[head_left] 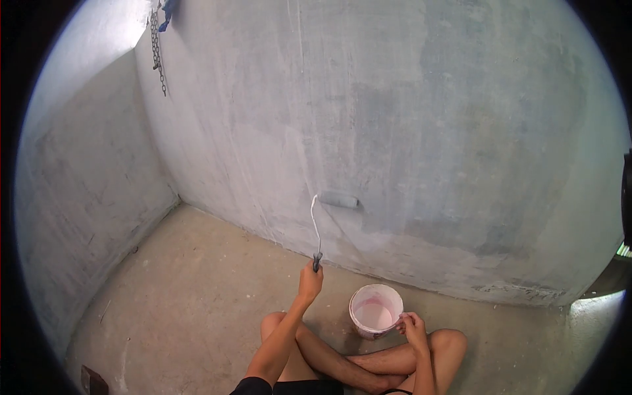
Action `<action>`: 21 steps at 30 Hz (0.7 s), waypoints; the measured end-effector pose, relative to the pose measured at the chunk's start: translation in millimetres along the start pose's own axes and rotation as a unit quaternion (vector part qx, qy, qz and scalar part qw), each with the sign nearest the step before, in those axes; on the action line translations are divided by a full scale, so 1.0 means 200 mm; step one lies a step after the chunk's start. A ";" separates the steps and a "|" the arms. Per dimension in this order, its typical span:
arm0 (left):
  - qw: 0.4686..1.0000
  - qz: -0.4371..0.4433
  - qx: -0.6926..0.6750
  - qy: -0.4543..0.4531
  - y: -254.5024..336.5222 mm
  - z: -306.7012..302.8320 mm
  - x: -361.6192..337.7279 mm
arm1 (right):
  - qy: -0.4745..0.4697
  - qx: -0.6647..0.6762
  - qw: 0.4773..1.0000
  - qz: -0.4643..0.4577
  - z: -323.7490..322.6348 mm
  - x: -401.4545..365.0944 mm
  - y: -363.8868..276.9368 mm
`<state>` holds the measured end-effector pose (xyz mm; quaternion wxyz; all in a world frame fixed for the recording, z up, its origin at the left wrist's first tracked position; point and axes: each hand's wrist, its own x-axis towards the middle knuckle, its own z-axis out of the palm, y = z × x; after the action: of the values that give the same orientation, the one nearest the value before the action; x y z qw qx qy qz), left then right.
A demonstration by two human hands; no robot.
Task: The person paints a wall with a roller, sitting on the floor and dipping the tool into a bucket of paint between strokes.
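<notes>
My left hand [310, 283] is wrapped round the dark handle of a paint roller [339, 199]. The roller's grey sleeve lies against the wall [428, 118], low down, and its white wire frame bends down to the handle. At the rim of a white paint bucket [376, 289], the fingers of my right hand [412, 328] are closed on the edge nearest my right knee. Pale pinkish-white paint shows inside the bucket, which stands upright on the floor [197, 289] in front of my crossed legs.
The wall carries uneven grey and whitish patches and meets a second wall [85, 171] at the left corner. A chain [157, 52] and a blue cloth [166, 14] hang at upper left. A dark reddish block [94, 380] sits on the floor at lower left.
</notes>
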<state>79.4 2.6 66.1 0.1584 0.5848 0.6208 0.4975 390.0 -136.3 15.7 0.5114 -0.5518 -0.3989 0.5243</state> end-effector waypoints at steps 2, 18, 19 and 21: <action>1.000 -0.010 0.000 -0.010 -0.06 0.01 -0.04 | 0.001 -0.003 1.000 0.001 0.00 0.01 0.01; 0.987 -0.123 -0.082 -0.063 -0.07 0.10 -0.19 | 0.005 -0.001 1.000 0.009 0.01 0.01 0.00; 0.987 -0.124 -0.081 -0.063 -0.08 0.10 -0.19 | 0.005 -0.012 1.000 0.006 0.02 0.00 -0.01; 0.987 -0.114 -0.104 -0.047 -0.11 0.12 -0.18 | 0.006 -0.010 1.000 0.007 0.01 0.01 0.01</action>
<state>95.6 -14.4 23.3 0.3030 0.5135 0.6203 0.5097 387.3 -134.3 13.8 0.5047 -0.5622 -0.3975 0.5207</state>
